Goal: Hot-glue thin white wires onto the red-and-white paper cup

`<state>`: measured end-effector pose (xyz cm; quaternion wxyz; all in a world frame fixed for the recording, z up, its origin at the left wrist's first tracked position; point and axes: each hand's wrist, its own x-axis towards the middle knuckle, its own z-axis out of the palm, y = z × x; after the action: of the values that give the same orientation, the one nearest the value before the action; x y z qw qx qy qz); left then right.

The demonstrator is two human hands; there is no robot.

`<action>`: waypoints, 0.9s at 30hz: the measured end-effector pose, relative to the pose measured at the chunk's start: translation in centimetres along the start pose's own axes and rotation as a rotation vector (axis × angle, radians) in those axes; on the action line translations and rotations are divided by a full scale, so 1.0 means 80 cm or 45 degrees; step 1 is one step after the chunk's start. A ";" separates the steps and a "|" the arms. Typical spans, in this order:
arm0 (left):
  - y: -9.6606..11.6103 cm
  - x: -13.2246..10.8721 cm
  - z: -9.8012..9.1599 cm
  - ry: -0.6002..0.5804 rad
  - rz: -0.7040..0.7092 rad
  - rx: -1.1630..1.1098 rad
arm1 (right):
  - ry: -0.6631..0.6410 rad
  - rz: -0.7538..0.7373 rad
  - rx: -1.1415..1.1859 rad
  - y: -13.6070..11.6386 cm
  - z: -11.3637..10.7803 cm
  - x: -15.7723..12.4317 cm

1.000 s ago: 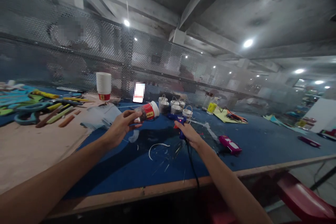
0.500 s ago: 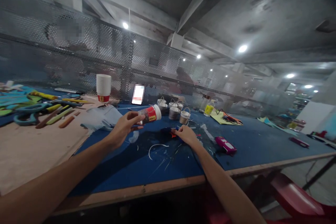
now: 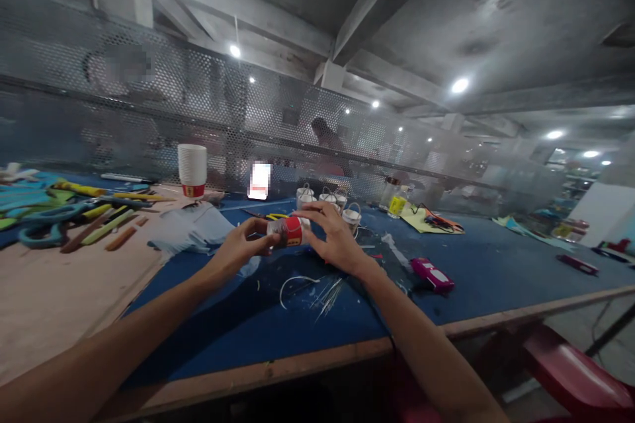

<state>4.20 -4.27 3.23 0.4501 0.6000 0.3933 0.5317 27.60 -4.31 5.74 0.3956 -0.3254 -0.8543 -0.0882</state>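
Note:
My left hand [image 3: 241, 246] is closed around the greyish, see-through end of a small container with a red band [image 3: 294, 231], held on its side above the blue table. My right hand [image 3: 337, 238] curls over its other end, fingers on top and thumb below, and hides the white rim. Just behind are several little white buckets with looped handles [image 3: 352, 217], partly covered by my right hand. Yellow handles of a tool [image 3: 276, 217] show behind the container. Thin wire-like strands [image 3: 330, 296] and a curved white strip [image 3: 282, 291] lie below the hands.
A stack of paper cups [image 3: 192, 168], a crumpled pale cloth [image 3: 191, 231] and scissors [image 3: 44, 228] among several tools are to the left. A lit phone [image 3: 259, 182] leans at the back. A magenta object [image 3: 432, 275] and a jar with a yellow label [image 3: 397, 205] stand right.
My right hand has left the small blue and orange thing on the table and come up onto the container's white end. My left hand still holds the container, with little shift.

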 end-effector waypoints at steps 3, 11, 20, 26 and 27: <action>-0.003 0.000 0.000 -0.020 0.009 0.038 | 0.013 -0.012 -0.014 0.007 0.015 0.000; -0.014 0.004 -0.004 -0.031 0.015 0.084 | 0.101 0.019 -0.113 -0.003 0.019 -0.012; -0.016 0.006 -0.005 0.024 -0.016 -0.050 | 0.007 -0.048 -0.255 -0.026 0.025 -0.024; -0.015 0.008 -0.004 0.026 -0.039 -0.084 | 0.009 -0.079 -0.270 -0.029 0.030 -0.027; -0.016 0.008 -0.004 0.027 -0.043 -0.092 | 0.009 -0.086 -0.273 -0.028 0.030 -0.027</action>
<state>3.95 -3.28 2.21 0.4762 0.5710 0.3886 0.5442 25.70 -6.13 2.77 0.3584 -0.3365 -0.8490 -0.1935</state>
